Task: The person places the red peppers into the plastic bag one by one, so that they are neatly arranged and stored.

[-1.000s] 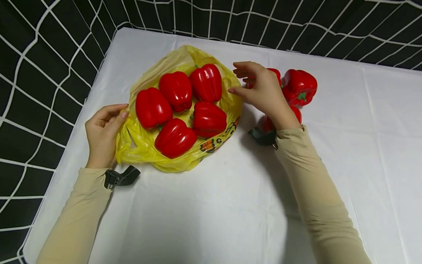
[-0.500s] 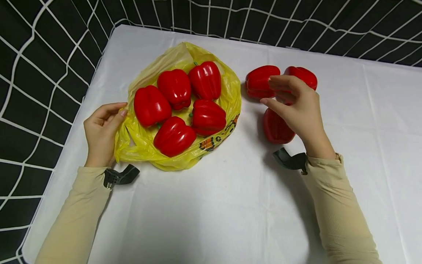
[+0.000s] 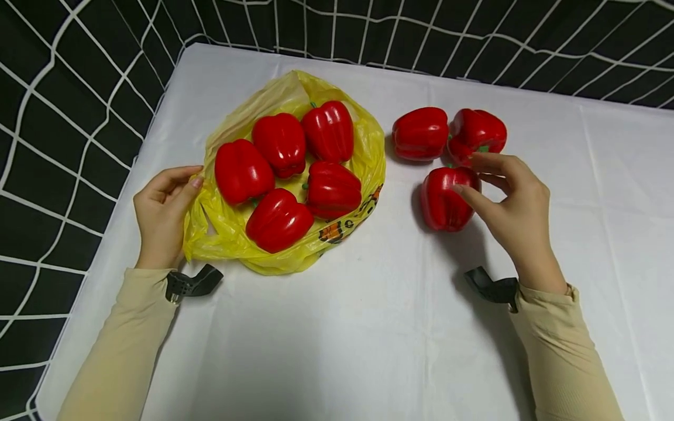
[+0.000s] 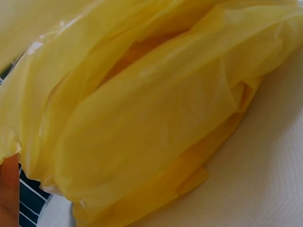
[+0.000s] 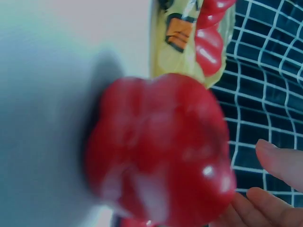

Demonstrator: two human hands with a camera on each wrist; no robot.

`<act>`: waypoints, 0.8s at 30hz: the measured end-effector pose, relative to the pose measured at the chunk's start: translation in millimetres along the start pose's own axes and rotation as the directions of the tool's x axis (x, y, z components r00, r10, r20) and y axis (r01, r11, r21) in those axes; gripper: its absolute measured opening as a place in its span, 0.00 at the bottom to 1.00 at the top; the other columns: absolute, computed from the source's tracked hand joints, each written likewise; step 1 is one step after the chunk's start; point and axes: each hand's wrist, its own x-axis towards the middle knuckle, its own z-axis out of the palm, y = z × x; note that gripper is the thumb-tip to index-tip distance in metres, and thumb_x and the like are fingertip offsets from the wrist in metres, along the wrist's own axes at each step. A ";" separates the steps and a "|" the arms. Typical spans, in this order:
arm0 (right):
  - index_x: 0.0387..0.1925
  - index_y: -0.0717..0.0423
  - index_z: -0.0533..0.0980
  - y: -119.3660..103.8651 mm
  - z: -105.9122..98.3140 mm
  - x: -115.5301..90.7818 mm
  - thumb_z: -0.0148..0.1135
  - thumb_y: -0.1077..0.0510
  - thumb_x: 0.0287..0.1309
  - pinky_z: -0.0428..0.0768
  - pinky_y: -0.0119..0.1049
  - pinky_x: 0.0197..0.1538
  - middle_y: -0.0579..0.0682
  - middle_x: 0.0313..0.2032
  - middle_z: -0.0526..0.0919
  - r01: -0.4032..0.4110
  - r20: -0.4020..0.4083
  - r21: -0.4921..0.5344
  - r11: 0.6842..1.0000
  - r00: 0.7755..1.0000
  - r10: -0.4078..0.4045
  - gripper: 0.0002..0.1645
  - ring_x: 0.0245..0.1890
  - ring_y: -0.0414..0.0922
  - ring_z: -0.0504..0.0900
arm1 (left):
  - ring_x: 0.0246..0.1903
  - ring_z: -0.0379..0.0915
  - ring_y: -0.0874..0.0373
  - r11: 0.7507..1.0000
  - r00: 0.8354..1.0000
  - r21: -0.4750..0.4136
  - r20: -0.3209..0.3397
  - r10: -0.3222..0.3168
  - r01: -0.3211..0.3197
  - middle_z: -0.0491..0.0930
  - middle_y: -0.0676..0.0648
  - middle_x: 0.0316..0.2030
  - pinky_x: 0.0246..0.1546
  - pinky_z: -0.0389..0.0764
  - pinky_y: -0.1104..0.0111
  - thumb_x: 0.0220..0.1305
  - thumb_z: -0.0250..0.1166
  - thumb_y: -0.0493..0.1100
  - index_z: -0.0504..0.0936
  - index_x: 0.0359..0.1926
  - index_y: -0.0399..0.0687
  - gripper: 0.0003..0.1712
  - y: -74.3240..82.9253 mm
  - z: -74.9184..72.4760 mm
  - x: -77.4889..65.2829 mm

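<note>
A yellow plastic bag (image 3: 374, 151) lies spread open on the table, with several red bell peppers (image 3: 281, 220) inside. At its left edge my left hand (image 3: 162, 213) pinches the bag's rim between thumb and fingers. In the left wrist view, folds of the yellow bag (image 4: 142, 123) fill most of the picture. Right of the bag, a loose bell pepper (image 3: 446, 202) rests on the table. My right hand (image 3: 516, 213) hovers at this pepper's right side, thumb and fingers parted and holding nothing. The right wrist view shows the same bell pepper (image 5: 156, 151) close up, fingers beside it.
Two more bell peppers, one on the left (image 3: 420, 134) and one on the right (image 3: 478, 134), lie behind the loose one. White cloth covers the table (image 3: 337, 339). A white net (image 3: 337, 23) over black backing borders the far and left sides.
My right hand has moved from the bag's right edge, rightward and toward me, to the nearest loose pepper. My left hand has stayed at the bag's rim.
</note>
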 end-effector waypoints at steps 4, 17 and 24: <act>0.50 0.68 0.76 6.8 -3.4 -4.4 0.69 0.73 0.45 0.75 0.25 0.51 0.55 0.46 0.79 -0.035 -0.018 0.004 0.999 0.999 0.035 0.26 0.44 0.34 0.76 | 0.27 0.74 0.59 1.000 1.000 -0.015 -0.001 -0.006 0.006 0.82 0.43 0.31 0.32 0.77 0.77 0.56 0.65 0.28 0.83 0.38 0.29 0.07 -0.3 0.2 -0.5; 0.63 0.62 0.66 24.9 -16.3 -4.9 0.64 0.42 0.56 0.73 0.20 0.46 0.61 0.54 0.75 -0.389 0.260 -0.170 0.906 0.869 0.422 0.40 0.49 0.55 0.77 | 0.25 0.73 0.60 1.000 1.000 -0.003 -0.008 -0.016 0.016 0.81 0.43 0.31 0.29 0.76 0.78 0.56 0.65 0.28 0.83 0.38 0.30 0.08 0.0 1.7 -1.9; 0.64 0.63 0.63 36.9 -12.4 -4.2 0.58 0.43 0.60 0.67 0.36 0.47 0.61 0.55 0.73 -0.450 0.352 -0.135 0.883 0.811 0.467 0.40 0.48 0.45 0.70 | 0.26 0.73 0.60 1.000 1.000 0.001 -0.009 -0.011 0.011 0.81 0.43 0.31 0.30 0.76 0.78 0.56 0.65 0.28 0.83 0.38 0.30 0.07 -0.2 0.6 -1.8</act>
